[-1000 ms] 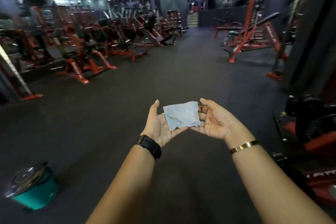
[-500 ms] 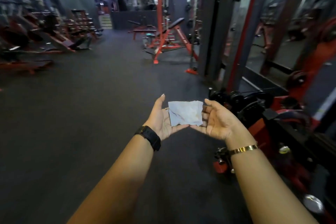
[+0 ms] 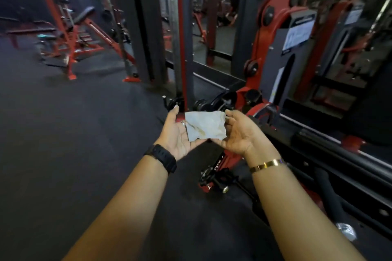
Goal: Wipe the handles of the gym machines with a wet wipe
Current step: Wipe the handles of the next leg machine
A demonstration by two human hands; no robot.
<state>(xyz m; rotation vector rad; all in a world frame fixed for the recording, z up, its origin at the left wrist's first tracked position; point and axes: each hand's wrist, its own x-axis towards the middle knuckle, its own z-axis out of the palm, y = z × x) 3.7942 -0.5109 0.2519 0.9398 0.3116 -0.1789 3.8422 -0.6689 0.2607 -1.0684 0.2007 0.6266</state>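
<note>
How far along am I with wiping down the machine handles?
Done: the wet wipe already carries brownish smudges, so it has probably touched some surface. In hand: the left hand and right hand hold it spread between them, away from any equipment. Left: the red and black machine just ahead is not being touched; which handles are already clean cannot be told.

Pale grey-white wipe point(image 3: 205, 125) with brownish smudges; black watch point(image 3: 163, 158), gold bracelet point(image 3: 266, 164); red-and-black machine frame point(image 3: 263, 34) over a dark grey floor point(image 3: 63, 133).

Dark floor point(image 3: 74, 144); red machines point(image 3: 265, 53), blurry bench point(image 3: 82, 27).
</note>
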